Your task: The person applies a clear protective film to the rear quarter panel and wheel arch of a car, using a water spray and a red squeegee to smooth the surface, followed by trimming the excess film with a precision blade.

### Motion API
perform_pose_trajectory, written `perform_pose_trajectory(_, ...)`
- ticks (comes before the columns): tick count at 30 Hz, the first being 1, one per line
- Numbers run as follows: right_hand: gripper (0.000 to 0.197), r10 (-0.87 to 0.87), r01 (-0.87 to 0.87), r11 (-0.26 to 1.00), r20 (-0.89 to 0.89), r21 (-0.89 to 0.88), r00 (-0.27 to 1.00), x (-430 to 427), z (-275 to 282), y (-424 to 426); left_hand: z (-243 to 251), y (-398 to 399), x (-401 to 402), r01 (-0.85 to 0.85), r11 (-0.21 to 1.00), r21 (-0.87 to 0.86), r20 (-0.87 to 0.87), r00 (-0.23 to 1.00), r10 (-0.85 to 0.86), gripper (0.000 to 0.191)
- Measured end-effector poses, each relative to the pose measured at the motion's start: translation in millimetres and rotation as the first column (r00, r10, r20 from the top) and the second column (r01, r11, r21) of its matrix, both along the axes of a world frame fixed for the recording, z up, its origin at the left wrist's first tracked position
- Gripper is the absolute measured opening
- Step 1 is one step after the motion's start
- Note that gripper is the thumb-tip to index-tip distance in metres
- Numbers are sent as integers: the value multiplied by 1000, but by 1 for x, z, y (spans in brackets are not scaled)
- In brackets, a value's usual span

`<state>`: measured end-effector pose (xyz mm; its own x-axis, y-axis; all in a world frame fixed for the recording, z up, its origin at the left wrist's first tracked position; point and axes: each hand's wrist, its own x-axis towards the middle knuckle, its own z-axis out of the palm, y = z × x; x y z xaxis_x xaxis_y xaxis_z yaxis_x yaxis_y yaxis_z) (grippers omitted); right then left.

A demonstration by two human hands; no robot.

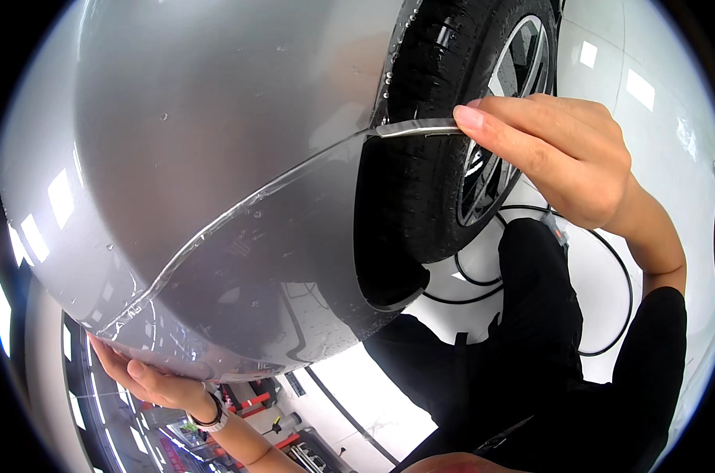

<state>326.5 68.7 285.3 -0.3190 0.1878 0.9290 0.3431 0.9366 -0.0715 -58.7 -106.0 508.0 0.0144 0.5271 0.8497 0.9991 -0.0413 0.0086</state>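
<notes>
A wet silver-grey car body panel [239,130] curves across most of the view, dotted with water drops. Along it runs a wrinkled, clear film-like edge [201,236], from the wheel arch down to the lower left. My right hand [546,148] pinches a thin, narrow grey strip [419,126] between thumb and fingers. The strip's other end meets the seam at the arch; whether it is film or a tool I cannot tell. At the panel's lower left rim, my left hand [162,387] lies against the curve, its fingertips partly hidden.
Behind the strip stands a black tyre [434,77] on a spoked wheel [514,65]. A black hose or cable [620,260] loops over the shiny pale floor [605,331]. My black-clad knee [534,266] is close to the tyre. Equipment with red parts [254,402] stands beyond my left wrist.
</notes>
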Motion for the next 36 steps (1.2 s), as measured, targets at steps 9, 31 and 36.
perform_pose_trajectory(9,40,-39,37,995,16,88,999,6,-2,10,2,1,0,-4,1000,26,-13,1000,4,63)
perform_pose_trajectory(31,27,-191,-980,-175,-973,-96,129,-87,25,-41,3,0,-1,190,980,-67,-108,975,-196,59)
perform_pose_trajectory(36,13,-194,-982,-179,-976,-67,102,-93,28,-48,8,-8,0,165,983,-76,-160,971,-176,56)
